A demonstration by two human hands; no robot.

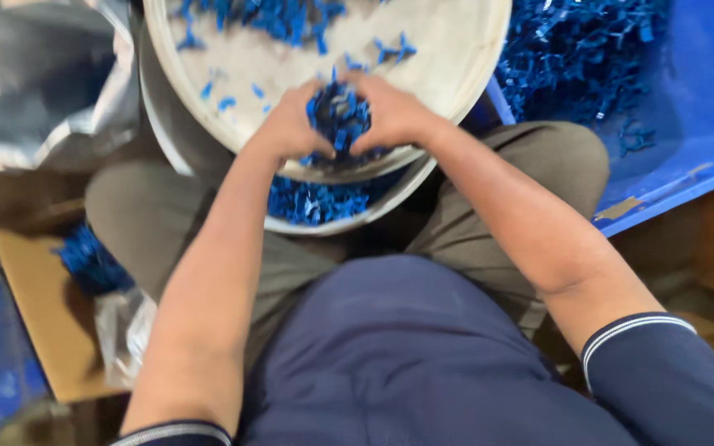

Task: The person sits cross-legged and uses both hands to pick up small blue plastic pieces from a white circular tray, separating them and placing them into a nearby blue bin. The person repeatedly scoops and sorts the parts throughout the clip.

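Nearest the camera, a dark blue shirt with white-striped cuffs (pixel 630 330) and two knees in grey-brown trousers (pixel 555 165) are seen, the forearms reaching away between them. At near left, a flat brown cardboard sheet (pixel 39 318) is laid on the floor, with a crumpled clear plastic bag (pixel 126 326) and a small clump of blue parts (pixel 88 260) at its right edge. Beyond the knees, a heap of small blue plastic pieces (pixel 339 116) is cupped between the left hand (pixel 289 125) and the right hand (pixel 392 116); both hands are curled inward and pressed against the heap from either side, thumbs nearly meeting over it. The heap is held at the near rim of a shallow round white tray (pixel 456 58), on which a few loose pieces are scattered and a further pile is gathered at the far edge. A second white rim (pixel 390 202) is visible just under the tray, with more blue pieces lying in it. At far right, an open blue bin (pixel 696 124) filled with the same pieces is set just beside the tray, its near edge running diagonally. At far left, a shiny silver-grey plastic bag (pixel 35 83) is bunched. Little open floor is left around the knees.
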